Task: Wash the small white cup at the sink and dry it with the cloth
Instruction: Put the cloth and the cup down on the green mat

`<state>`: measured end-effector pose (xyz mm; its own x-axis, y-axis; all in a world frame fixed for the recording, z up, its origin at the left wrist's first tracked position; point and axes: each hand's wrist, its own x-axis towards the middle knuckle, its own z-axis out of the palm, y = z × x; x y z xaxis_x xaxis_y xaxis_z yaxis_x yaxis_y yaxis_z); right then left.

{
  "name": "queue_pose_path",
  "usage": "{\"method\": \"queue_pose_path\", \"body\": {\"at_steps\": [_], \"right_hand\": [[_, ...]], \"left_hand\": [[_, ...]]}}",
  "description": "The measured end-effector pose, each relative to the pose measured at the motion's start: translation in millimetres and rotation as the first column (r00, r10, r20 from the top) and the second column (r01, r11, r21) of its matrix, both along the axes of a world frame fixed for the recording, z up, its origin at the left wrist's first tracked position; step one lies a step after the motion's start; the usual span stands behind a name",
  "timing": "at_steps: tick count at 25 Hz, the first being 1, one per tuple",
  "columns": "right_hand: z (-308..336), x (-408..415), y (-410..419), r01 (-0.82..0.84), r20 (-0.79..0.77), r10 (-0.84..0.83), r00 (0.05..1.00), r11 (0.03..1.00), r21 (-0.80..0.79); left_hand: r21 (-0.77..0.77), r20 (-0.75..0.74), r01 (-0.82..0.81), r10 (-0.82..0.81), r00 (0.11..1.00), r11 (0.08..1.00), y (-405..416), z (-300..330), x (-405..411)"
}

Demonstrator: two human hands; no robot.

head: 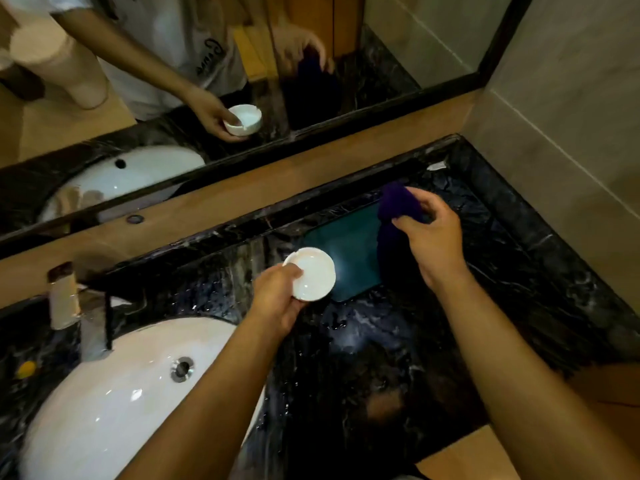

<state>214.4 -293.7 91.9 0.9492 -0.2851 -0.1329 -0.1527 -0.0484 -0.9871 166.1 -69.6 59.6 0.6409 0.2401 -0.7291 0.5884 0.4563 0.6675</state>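
My left hand (277, 299) grips the small white cup (313, 275) by its rim and holds it above the dark marble counter, to the right of the sink. The cup is shallow and round, with its open side facing me. Further right, my right hand (429, 233) pinches a dark purple cloth (398, 206), lifted off the counter with its lower part hanging down. The white oval sink (104, 403) lies at the lower left, with its drain (181, 368) showing.
A metal faucet (93, 327) stands behind the sink. A teal mat (346, 251) lies on the wet counter (502, 271) under the cloth. A mirror (242, 64) runs along the back wall above a wooden ledge. A tiled wall closes the right side.
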Motion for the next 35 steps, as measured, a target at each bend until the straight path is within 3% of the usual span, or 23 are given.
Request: {"method": "queue_pose_path", "body": {"at_steps": [8, 12, 15, 17, 18, 20, 21, 23, 27, 28, 30, 32, 33, 35], "right_hand": [[-42.4, 82.6, -54.9, -0.206, -0.242, 0.134, 0.961, 0.931, -0.302], [-86.9, 83.3, -60.1, -0.402, -0.355, 0.244, 0.902, 0.773, -0.491], [-98.1, 80.3, -57.5, -0.458, -0.431, 0.210, 0.878, 0.633, -0.624], [-91.0, 79.3, -53.7, -0.363, -0.343, 0.144, 0.928, 0.558, -0.746], [-84.7, 76.9, -49.6, -0.279, -0.237, 0.148, 0.960, 0.571, -0.773], [-72.8, 68.4, -36.4, -0.269, -0.127, 0.248, 0.960, 0.708, -0.654], [-69.4, 62.1, -27.5, -0.371, -0.170, 0.335, 0.927, 0.755, -0.541], [-71.0, 46.8, -9.4, -0.569, -0.285, 0.495, 0.821, 0.754, -0.328], [-88.3, 33.1, 5.6, -0.504, -0.238, 0.449, 0.861, 0.818, -0.279], [-90.7, 33.4, 5.9, -0.489, -0.244, 0.429, 0.870, 0.817, -0.306], [-94.4, 36.9, 5.5, -0.495, -0.257, 0.427, 0.867, 0.797, -0.346], [-99.0, 40.6, 7.3, -0.518, -0.271, 0.445, 0.854, 0.777, -0.357], [-102.6, 42.0, 8.9, -0.529, -0.277, 0.454, 0.847, 0.768, -0.362], [-108.4, 43.4, 12.9, -0.553, -0.295, 0.469, 0.832, 0.735, -0.393]], "left_hand": [[0.000, -0.036, -0.031, 0.031, 0.999, 1.000, -37.7, -20.4, 59.3], [-0.012, -0.033, -0.062, 0.062, 0.998, 0.998, -44.6, -30.0, 66.9], [0.001, -0.034, -0.056, 0.056, 0.998, 0.998, -48.0, -35.7, 70.8], [0.025, -0.035, -0.039, 0.039, 0.999, 0.999, -49.7, -36.6, 70.7], [0.032, -0.028, -0.025, 0.026, 0.999, 0.999, -50.2, -37.1, 70.2], [0.006, -0.003, -0.021, 0.021, 1.000, 1.000, -51.8, -37.2, 69.9], [-0.018, 0.005, -0.029, 0.029, 1.000, 0.999, -52.4, -37.7, 70.3], [-0.060, 0.009, -0.030, 0.031, 0.999, 0.998, -55.0, -38.7, 71.0], [-0.100, 0.023, 0.026, -0.024, 0.999, 0.995, -61.3, -39.3, 71.3], [-0.055, 0.032, 0.076, -0.074, 0.997, 0.996, -60.4, -39.0, 70.5], [0.228, 0.032, 0.244, -0.257, 0.966, 0.943, -53.7, -43.7, 67.8], [0.557, -0.006, 0.329, -0.392, 0.920, 0.763, -44.8, -53.9, 63.5], [0.648, -0.024, 0.320, -0.402, 0.915, 0.691, -41.9, -58.1, 62.2], [0.718, -0.036, 0.292, -0.385, 0.922, 0.632, -40.4, -65.2, 61.5]]}}
